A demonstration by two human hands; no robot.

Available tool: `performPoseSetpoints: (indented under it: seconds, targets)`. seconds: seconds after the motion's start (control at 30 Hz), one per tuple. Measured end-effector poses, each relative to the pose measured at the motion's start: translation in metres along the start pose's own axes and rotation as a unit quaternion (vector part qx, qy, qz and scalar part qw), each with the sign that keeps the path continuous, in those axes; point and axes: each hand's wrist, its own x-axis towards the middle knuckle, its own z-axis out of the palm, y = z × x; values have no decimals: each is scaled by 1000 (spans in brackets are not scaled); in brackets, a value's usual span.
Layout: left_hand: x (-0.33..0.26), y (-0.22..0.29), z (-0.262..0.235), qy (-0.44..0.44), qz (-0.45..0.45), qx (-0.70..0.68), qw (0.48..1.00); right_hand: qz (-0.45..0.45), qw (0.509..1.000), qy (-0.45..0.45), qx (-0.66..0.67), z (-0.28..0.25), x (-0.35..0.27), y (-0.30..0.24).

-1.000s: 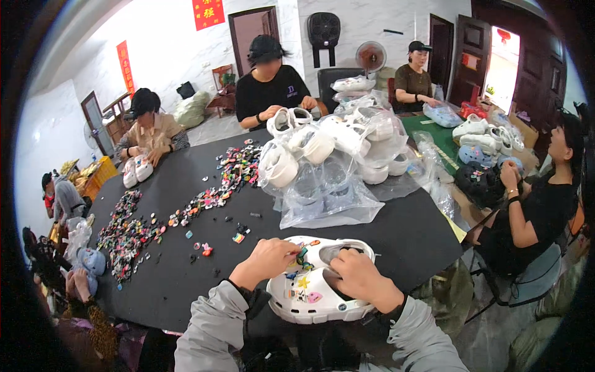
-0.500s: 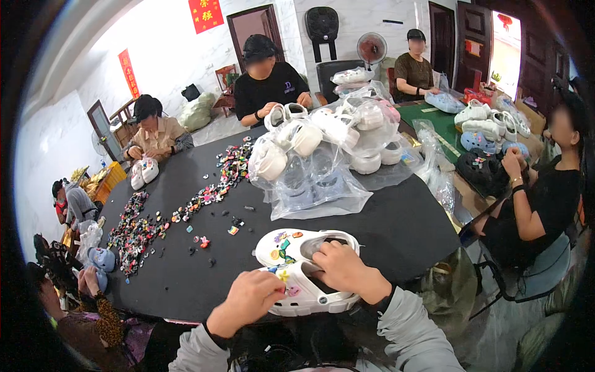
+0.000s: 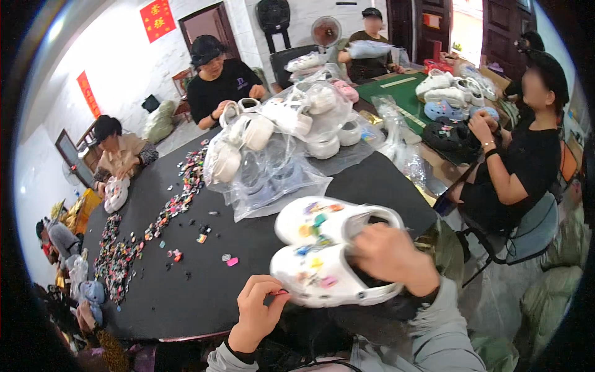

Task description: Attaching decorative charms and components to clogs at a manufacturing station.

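Note:
A pair of white clogs (image 3: 334,248) with colourful charms on their toes is gripped in my right hand (image 3: 393,257), whose fingers reach into the foot openings and are blurred. The two clogs lie side by side, toes to the left. Beside the nearer clog's toe, my left hand (image 3: 259,313) pinches a small reddish charm (image 3: 281,292) between thumb and forefinger. A pink charm (image 3: 232,261) and a pale one (image 3: 225,256) rest on the black table (image 3: 204,291) beyond my left hand.
Loose charms (image 3: 114,260) spread across the table's left side. Bagged white clogs (image 3: 291,118) are heaped at the back, above a clear plastic bag (image 3: 273,186). Co-workers sit around the table. At right stands a green-topped table (image 3: 396,93) with more clogs.
The clogs, held by my right hand, have shifted rightward and appear larger, as if raised. My left hand has come away from the nearer clog's charms. The whole view has turned right.

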Motion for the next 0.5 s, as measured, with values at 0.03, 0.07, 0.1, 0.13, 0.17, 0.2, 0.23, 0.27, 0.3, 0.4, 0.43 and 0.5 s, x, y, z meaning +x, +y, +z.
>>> performPoseSetpoints:
  seconds: [0.03, 0.07, 0.1, 0.13, 0.17, 0.2, 0.23, 0.27, 0.3, 0.4, 0.43, 0.5]
  targets:
    - [4, -3, 3, 17, 14, -12, 1000, 52, 998, 7, -25, -10, -13, 16]
    - [8, -7, 9, 9, 20, -26, 999, 112, 992, 12, -61, -29, -32, 33]
    - [7, -16, 10, -48, 9, 51, 997, 155, 981, 40, -106, -44, -48, 51]
    - [3, -25, 10, -103, -3, 131, 986, 193, 967, 67, -149, -55, -61, 69]
    - [-4, -33, 8, -95, -10, 148, 984, 258, 944, 63, -194, -62, -72, 89]
    - [-11, -44, 4, -96, -11, 148, 984, 321, 915, 58, -236, -66, -80, 109]
    - [-19, -58, 0, -78, -34, 151, 985, 370, 887, 68, -268, -70, -85, 129]
    - [-25, -70, -1, -61, -58, 152, 985, 417, 854, 77, -300, -75, -89, 149]
    - [-30, -79, -1, -46, -75, 169, 982, 442, 844, 59, -298, -75, -88, 165]
    - [-37, -91, 8, 9, -59, 199, 978, 462, 835, 24, -298, -66, -105, 227]
    - [-36, -90, 8, 11, -53, 205, 977, 447, 832, 30, -328, -56, -126, 257]
    - [-32, -84, 10, 18, -60, 208, 976, 417, 839, 61, -343, -34, -129, 291]
